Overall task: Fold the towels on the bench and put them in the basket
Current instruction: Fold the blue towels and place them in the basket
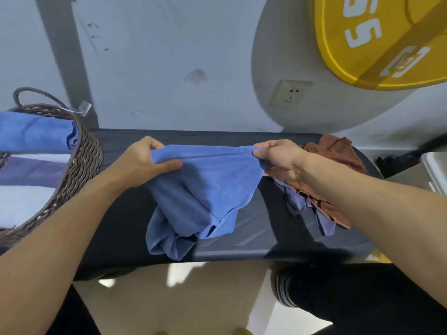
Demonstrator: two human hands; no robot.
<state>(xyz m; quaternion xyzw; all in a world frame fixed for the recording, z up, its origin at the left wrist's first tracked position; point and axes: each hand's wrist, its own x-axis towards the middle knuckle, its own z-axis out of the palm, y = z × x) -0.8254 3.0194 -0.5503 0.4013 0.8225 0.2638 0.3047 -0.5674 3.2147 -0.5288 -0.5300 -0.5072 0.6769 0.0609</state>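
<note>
My left hand (145, 163) and right hand (278, 158) each pinch an upper corner of the blue towel (205, 187), stretching its top edge over the black tabletop (261, 213) while the rest sags in a heap. A brown towel (338, 153) lies crumpled behind my right hand. The wicker basket (79, 165) at my left holds folded towels (33, 134).

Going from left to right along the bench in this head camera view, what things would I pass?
Woven basket with folded towels → left hand → blue towel held up between both hands → right hand → crumpled brown towel.
</note>
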